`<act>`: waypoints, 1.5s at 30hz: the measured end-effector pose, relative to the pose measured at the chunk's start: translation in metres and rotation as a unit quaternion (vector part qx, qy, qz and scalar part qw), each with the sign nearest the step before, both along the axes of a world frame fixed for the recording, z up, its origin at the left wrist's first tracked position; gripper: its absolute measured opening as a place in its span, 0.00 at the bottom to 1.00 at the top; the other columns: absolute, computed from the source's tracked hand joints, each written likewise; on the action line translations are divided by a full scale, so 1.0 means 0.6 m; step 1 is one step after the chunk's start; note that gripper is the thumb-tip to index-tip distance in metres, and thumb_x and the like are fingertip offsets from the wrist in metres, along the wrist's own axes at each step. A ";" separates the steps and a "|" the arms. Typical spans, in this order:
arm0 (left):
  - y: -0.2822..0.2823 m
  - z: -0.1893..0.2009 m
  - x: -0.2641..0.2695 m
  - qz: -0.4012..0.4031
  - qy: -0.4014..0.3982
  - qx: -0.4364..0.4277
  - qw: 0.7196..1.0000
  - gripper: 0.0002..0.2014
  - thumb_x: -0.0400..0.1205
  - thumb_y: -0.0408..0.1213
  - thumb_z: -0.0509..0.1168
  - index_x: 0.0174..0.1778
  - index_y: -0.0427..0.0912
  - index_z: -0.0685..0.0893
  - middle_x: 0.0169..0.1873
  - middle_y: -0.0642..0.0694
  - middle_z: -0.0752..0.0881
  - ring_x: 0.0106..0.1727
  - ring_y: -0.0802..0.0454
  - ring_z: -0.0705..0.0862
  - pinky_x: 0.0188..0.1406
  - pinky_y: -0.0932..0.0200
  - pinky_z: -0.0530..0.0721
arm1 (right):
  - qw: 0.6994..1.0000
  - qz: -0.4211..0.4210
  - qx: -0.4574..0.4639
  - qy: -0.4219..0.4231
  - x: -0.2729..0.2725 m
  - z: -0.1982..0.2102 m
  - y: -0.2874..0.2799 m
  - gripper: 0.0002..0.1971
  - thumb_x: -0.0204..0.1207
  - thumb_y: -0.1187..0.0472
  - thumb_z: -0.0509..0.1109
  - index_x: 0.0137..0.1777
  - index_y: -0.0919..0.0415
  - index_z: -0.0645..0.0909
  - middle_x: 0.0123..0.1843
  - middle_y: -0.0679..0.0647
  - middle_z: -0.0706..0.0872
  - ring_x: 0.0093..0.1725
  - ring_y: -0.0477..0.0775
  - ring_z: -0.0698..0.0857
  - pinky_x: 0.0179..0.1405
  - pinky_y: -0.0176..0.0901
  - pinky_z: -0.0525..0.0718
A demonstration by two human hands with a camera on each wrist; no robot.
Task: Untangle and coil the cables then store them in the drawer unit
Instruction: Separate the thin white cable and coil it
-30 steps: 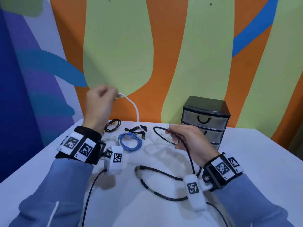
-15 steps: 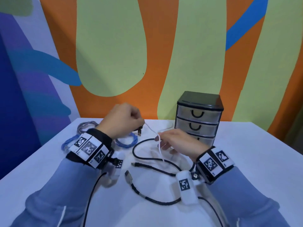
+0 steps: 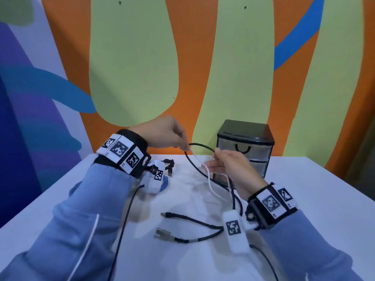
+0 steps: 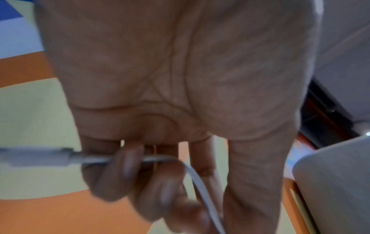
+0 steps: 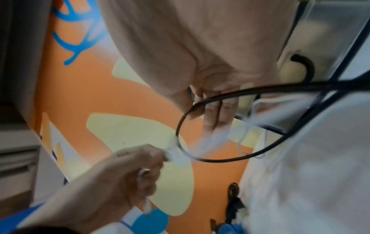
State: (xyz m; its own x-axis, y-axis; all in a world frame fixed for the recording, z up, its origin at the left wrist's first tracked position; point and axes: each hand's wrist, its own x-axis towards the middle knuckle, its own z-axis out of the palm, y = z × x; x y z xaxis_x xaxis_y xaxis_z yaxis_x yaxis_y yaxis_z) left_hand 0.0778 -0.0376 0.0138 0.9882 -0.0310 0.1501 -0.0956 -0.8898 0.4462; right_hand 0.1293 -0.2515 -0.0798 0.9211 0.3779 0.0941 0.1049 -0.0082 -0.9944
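My left hand [image 3: 185, 148] pinches a thin white cable [image 3: 210, 184] just left of the drawer unit [image 3: 245, 147]; in the left wrist view its fingers [image 4: 140, 177] curl round the white cable [image 4: 197, 178] near its plug. My right hand [image 3: 216, 157] holds up a loop of the black cable [image 3: 200, 146], with the fingers [image 5: 217, 109] closed round the black cable [image 5: 180, 126]. The white cable hangs across that loop and sags below my right hand. The black cable's two plug ends [image 3: 164, 233] lie on the white table [image 3: 304, 199].
The three-drawer unit stands closed at the back right against the painted wall. A small black cable bundle [image 3: 170, 162] and part of a blue cable coil [image 3: 166, 184] lie behind my left wrist. Wrist-camera cords trail over the near table.
My left hand came down from high on the left with the white cable and now meets my right hand. My right hand has lifted the black loop off the table.
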 end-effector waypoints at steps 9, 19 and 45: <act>-0.025 -0.009 0.016 -0.007 -0.060 -0.229 0.972 0.07 0.84 0.32 0.76 0.50 0.30 0.92 0.32 0.41 0.90 0.26 0.55 0.83 0.29 0.62 0.82 | 0.988 0.135 -0.051 -0.051 -0.015 0.138 0.004 0.06 0.86 0.57 0.73 0.54 0.59 0.88 0.46 0.53 0.89 0.46 0.51 0.85 0.53 0.49 0.76; -0.004 0.026 -0.005 -0.057 0.039 -0.579 0.813 0.14 0.86 0.38 0.60 0.52 0.45 0.93 0.56 0.43 0.92 0.57 0.48 0.87 0.67 0.41 0.79 | 0.970 0.129 -0.154 -0.139 0.024 0.180 0.034 0.07 0.74 0.61 0.84 0.46 0.66 0.95 0.34 0.56 0.80 0.34 0.49 0.73 0.32 0.41 0.69; -0.077 -0.133 0.092 0.002 0.036 -0.115 0.993 0.12 0.91 0.31 0.60 0.50 0.32 0.87 0.38 0.42 0.91 0.40 0.40 0.89 0.34 0.63 0.85 | 0.898 0.197 0.391 -0.038 0.014 0.239 -0.005 0.15 0.88 0.77 0.60 0.66 0.72 0.86 0.46 0.59 0.84 0.42 0.49 0.83 0.45 0.34 0.88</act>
State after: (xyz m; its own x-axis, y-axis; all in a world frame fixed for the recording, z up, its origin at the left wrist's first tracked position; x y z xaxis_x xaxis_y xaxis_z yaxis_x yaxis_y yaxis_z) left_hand 0.1331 -0.0840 -0.0658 0.9966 -0.0001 0.0821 -0.0530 -0.7644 0.6425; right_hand 0.1379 -0.2542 0.0638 0.7105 0.4631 0.5298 0.0145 0.7431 -0.6690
